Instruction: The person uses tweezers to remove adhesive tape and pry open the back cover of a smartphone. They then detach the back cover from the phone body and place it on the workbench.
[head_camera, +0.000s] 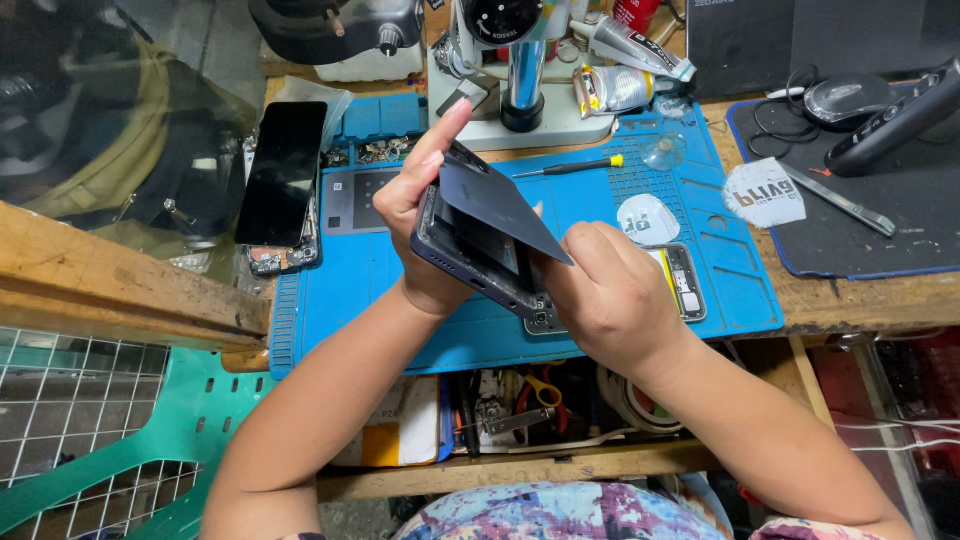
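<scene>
Bright, even light falls from above onto the blue work mat (700, 290), with soft shadows under both hands. The microscope's chrome column (522, 75) glints. The upper-left corner (dim, perhaps slightly blurred) loses detail; edges bow mildly.

Open blue mat (345, 285) left of the hands gives passage. Far side is blocked by the microscope base (520, 115) and screwdriver (567, 167); round stickers (648, 218) and a phone frame (683, 282) crowd the right.
</scene>
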